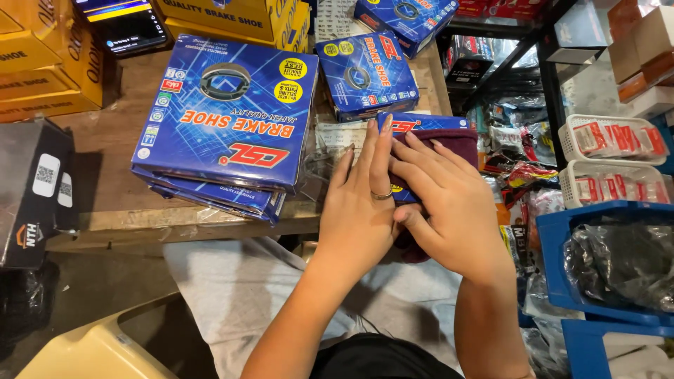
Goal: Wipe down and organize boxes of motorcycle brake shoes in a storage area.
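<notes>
Crowded stockroom, worn wooden bench (pixel 112 151) at the centre, shelves and bins packed along the right side. On the bench, a stack of large blue boxes (pixel 225 126), a smaller blue box (pixel 366 74) behind it, yellow cartons (pixel 42 63) at the far left and top, a black box (pixel 31 189) at the left edge. To the right, white baskets (pixel 611 140) with red packets, and a blue crate (pixel 562 238) holding dark plastic-wrapped goods. Below, grey cloth across the lap, and a cream plastic seat edge at the bottom left.

Near the bench's front edge, a small blue box (pixel 421 125), mostly covered by a maroon cloth (pixel 453 140) and by both hands. Left hand (pixel 358 203) laid flat, fingers straight and together, a ring on one finger, pressed against the left side of the small blue box; grip open, nothing clasped. Right hand (pixel 442 203) resting on top of the maroon cloth and box, fingers spread and lightly curved, thumb tucked toward the left hand; grip not closed, pressing down rather than clasping. Both hands touching each other at the thumbs.
</notes>
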